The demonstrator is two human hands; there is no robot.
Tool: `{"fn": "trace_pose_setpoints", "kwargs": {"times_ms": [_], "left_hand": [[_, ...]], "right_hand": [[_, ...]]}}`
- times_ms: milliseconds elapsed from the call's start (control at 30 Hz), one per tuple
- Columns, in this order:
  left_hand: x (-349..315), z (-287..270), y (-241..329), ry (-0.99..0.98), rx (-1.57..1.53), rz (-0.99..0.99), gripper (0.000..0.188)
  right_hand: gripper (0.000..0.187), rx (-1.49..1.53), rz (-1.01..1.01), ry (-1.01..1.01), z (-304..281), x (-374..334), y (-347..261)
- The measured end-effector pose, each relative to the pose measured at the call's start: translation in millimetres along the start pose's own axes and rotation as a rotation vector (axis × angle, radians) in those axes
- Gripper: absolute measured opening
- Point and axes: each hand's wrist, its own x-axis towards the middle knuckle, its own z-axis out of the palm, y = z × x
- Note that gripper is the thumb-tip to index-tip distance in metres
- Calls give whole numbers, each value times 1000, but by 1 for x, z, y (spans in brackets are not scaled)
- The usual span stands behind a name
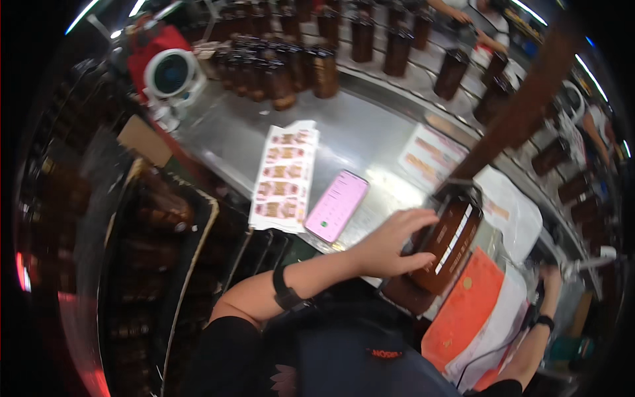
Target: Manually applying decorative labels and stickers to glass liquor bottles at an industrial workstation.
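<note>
My left hand (391, 243) rests on the side of a dark brown bottle (453, 241) that lies tilted at the front of the steel table (357, 132); its fingers wrap the bottle's left flank. A white strip runs along the bottle. My right hand (550, 278) is low at the right edge, by white sheets and a dark object; what it holds is not clear. A black band sits on each wrist.
A pink phone (336, 205) and a sheet of labels (284, 178) lie left of the bottle. Several brown bottles (278, 69) stand at the back. An orange sheet (466, 308) lies below. A white fan (170, 76) stands far left. Another person's arms (463, 13) reach in at top right.
</note>
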Motion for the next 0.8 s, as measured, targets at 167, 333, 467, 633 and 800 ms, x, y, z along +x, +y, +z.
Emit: {"fn": "trace_pose_setpoints", "kwargs": {"times_ms": [167,333,467,633,800], "left_hand": [[0,7,8,-196,113,-27,124],[10,22,2,-229,-77,-41,133],[10,14,0,-251,-47,-3,134],[19,16,-3,-313,-525,-123,121],[32,34,6,-83,-642,-348,105]], "right_hand": [[22,100,-29,-28,-97,-38,-248],[13,669,-164,-205,-150,-99,-392],[11,754,-284,-382,-181,-123,-466],[13,865,-260,-682,-170,-111,-498],[16,909,-146,-663,-110,-94,-487]]}}
